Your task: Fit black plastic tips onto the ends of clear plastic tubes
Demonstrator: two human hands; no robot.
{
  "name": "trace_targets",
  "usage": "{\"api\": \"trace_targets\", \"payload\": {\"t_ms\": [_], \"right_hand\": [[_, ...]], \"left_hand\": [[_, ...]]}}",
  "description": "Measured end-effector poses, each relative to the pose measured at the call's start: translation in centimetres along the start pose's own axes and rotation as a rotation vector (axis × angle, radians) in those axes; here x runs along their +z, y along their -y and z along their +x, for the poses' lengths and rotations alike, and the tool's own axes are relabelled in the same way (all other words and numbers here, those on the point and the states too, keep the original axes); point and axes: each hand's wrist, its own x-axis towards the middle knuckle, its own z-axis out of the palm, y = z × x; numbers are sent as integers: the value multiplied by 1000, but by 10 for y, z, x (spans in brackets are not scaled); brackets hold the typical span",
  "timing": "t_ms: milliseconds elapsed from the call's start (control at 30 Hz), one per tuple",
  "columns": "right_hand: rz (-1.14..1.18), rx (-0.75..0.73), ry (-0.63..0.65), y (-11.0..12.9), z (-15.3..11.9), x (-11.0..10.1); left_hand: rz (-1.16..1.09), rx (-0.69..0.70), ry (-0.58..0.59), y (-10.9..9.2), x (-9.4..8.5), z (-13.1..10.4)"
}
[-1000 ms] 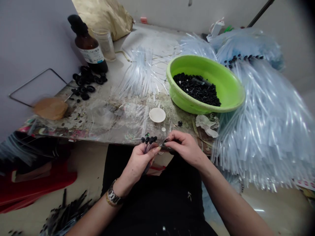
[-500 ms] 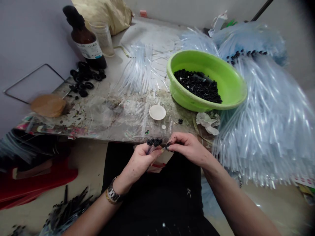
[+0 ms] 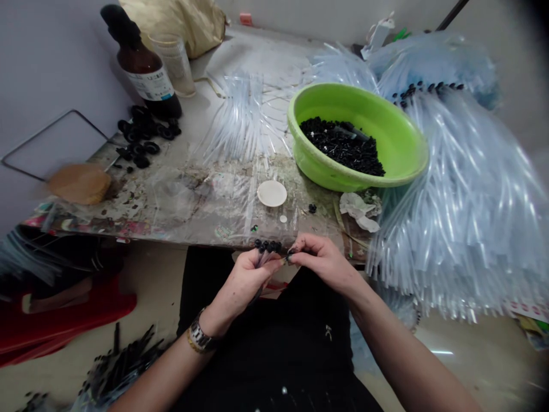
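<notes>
My left hand [image 3: 245,281] is closed around a small bundle of clear plastic tubes with black caps [image 3: 268,246] at their upper ends. Between its thumb and fingertip one more tube points toward the other hand. My right hand [image 3: 322,260] pinches a small black cap [image 3: 290,253] at the end of that tube; the fingers partly hide it. Both hands are over my lap, just in front of the table edge. Beyond them on the table lie a white round dish [image 3: 271,194] and a small black piece [image 3: 312,208].
A green basin [image 3: 403,134] holds many black caps. Long clear tubes [image 3: 454,206] pile up at the right, and loose tubes [image 3: 242,123] lie mid-table. At the left stand a brown bottle [image 3: 148,71], a clear cup [image 3: 174,66] and a round tan block [image 3: 79,183]. Crumpled tissue [image 3: 359,210] lies by the basin.
The hands have drawn very slightly closer together, with the right fingers pressed nearer the left fingertips. The whole view has shifted a little; the table things look unmoved.
</notes>
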Motion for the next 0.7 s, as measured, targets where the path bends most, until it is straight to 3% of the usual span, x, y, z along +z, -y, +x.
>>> {"api": "trace_targets", "payload": {"t_ms": [233, 467, 700], "right_hand": [[548, 238, 114, -11, 0, -1], [566, 247, 183, -14, -1, 2], [634, 260, 227, -19, -3, 6]], "left_hand": [[-22, -62, 33, -5, 1, -3], [17, -56, 60, -8, 3, -5], [-82, -19, 93, -3, 4, -5]]}}
